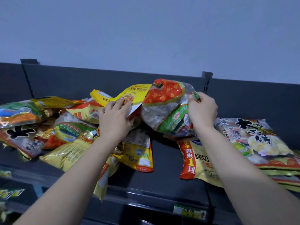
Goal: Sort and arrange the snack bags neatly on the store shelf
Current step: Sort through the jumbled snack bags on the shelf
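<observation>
Head view: one dark shelf (162, 181) and two hands, each holding one snack bag. The left hand (113, 117) grips the near edge of a yellow bag (128, 93), fingers curled over its printed face, and the bag is lifted above the heap. The right hand (203, 109) pinches the right edge of a red-and-green bag (164, 108), which is held tilted up at mid-shelf. A loose heap of bags (65, 130) covers the left of the shelf. At least seven can be made out, but they overlap too much for an exact count. On the right, a rice-cracker bag (248, 137) tops a flat stack whose number cannot be told. One gold-and-red bag (193, 159) lies just left of that stack, partly under the right forearm. One price label (189, 211) sits on the near shelf edge.
</observation>
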